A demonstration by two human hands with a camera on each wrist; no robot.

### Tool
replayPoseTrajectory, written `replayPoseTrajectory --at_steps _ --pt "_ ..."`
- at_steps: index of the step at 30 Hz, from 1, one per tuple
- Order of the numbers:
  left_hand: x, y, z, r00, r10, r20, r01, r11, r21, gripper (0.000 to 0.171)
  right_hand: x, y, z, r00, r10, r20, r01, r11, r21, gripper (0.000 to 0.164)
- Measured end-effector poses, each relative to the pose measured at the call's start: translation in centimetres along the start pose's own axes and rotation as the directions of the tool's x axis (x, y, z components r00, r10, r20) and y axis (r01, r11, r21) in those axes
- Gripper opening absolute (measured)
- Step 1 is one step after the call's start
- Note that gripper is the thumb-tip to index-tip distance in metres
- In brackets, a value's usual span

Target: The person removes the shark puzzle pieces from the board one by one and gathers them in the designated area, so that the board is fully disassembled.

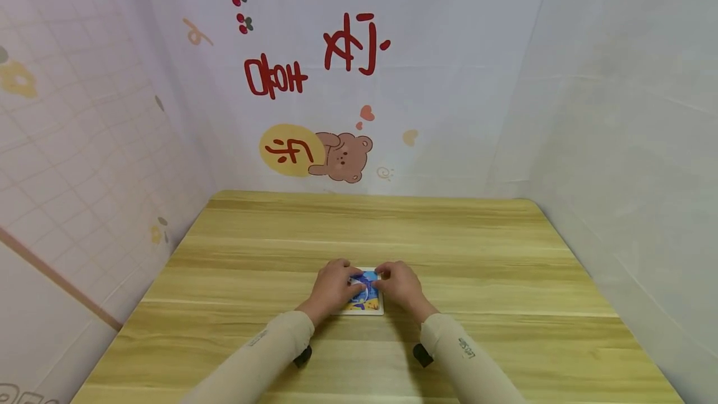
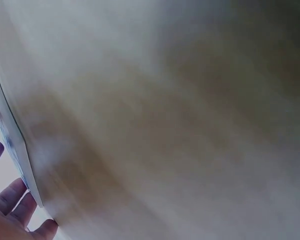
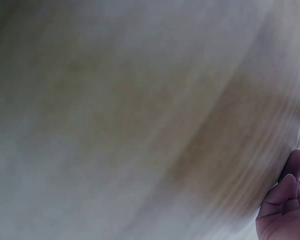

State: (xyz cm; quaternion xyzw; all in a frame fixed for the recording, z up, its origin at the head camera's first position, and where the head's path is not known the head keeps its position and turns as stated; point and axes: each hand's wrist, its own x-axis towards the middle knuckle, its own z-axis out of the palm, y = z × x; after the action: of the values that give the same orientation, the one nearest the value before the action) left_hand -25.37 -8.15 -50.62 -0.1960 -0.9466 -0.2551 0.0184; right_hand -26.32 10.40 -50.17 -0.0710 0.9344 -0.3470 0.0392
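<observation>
Left hand (image 1: 332, 287), fingers loosely spread, touches a white-bordered picture board (image 1: 369, 299); right hand (image 1: 401, 284) opposite, fingers bent; can't tell if it grips.

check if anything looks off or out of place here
The bear printed on the back sheet lies on its side, ears pointing right, as if the sheet were hung sideways. No spill or damage shows on the table; the left hand and right hand partly hide the white-edged picture board.
</observation>
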Motion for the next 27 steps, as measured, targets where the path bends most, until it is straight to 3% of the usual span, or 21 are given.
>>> replayPoseTrajectory --at_steps 16,27 --pt "0.71 0.65 0.32 0.997 -0.060 -0.044 0.063 0.995 0.075 0.022 -0.13 -0.08 0.22 0.999 -0.036 -0.017 0.035 0.999 -0.029 0.026" --pt "0.89 0.82 0.66 0.994 -0.087 -0.073 0.093 0.993 0.079 0.019 0.01 -0.05 0.13 0.999 0.031 0.008 -0.031 0.998 0.054 0.028"
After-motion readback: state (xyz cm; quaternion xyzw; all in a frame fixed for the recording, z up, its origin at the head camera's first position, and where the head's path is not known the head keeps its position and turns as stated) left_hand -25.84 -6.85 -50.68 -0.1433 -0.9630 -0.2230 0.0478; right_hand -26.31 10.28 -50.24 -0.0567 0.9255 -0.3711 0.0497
